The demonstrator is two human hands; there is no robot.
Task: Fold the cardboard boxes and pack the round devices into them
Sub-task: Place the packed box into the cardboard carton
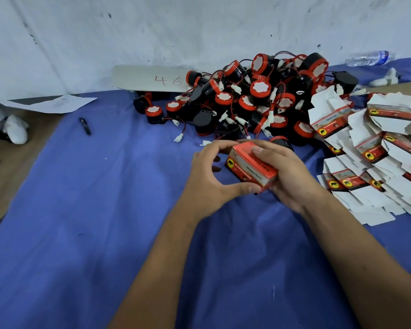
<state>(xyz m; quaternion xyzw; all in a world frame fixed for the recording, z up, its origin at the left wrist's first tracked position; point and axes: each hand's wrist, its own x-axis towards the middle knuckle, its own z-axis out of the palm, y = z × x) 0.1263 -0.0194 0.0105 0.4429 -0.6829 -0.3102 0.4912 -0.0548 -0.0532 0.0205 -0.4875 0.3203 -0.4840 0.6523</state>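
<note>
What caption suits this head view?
Both hands grip a red box before heaped round devices and flat cartons.

Blue cloth [105, 222] carries round devices [247, 100], flat cartons [370, 162], a pen [85, 125].

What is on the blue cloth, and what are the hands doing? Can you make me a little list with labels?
surface: blue cloth
held thing: red box, folded into shape
left hand: thumb and fingers curled round the box's left end
right hand: grips the box from the right, fingers over its top
behind the hands: pile of round devices, red and black, with wires
right side: heap of flat boxes, not yet folded
far right: water bottle lying down
left: black pen
</note>
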